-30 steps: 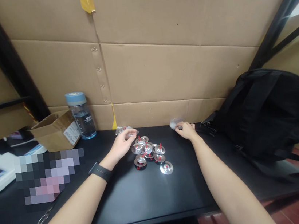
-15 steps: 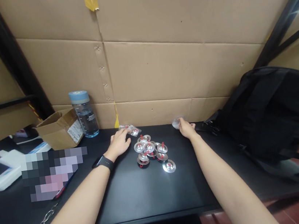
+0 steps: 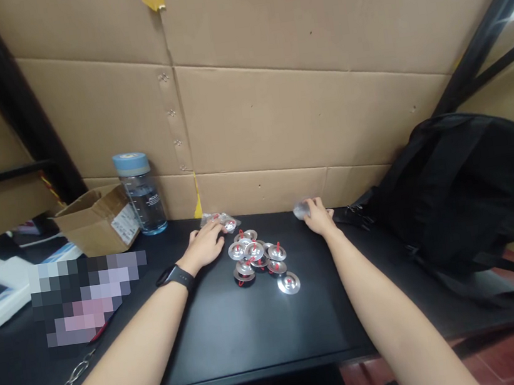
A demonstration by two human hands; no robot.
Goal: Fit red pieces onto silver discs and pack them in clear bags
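Note:
Small silver finger cymbals (image 3: 254, 251) with red loops lie in a loose pile on the black table; one cymbal (image 3: 288, 283) rests flat at the pile's near right edge. My left hand (image 3: 204, 245), with a dark watch on its wrist, is left of the pile, fingers spread. Its fingertips reach the near edge of a clear plastic packet (image 3: 226, 222) with red and silver pieces inside. Farther right, by the cardboard wall, my right hand (image 3: 319, 216) has its fingers bent on a crumpled clear plastic bag (image 3: 302, 210), whose contents I cannot make out.
A water bottle (image 3: 144, 198) and an open cardboard box (image 3: 97, 220) stand at the back left. White power strips (image 3: 14, 291), a blurred-out item (image 3: 91, 299) and a keychain (image 3: 68, 381) lie on the left. A black backpack (image 3: 467, 203) fills the right side. Cardboard (image 3: 275, 114) walls the back.
The view has shifted slightly. My right fingers have moved a little over the clear bag; my left hand stays by the packet. The cymbals lie as before.

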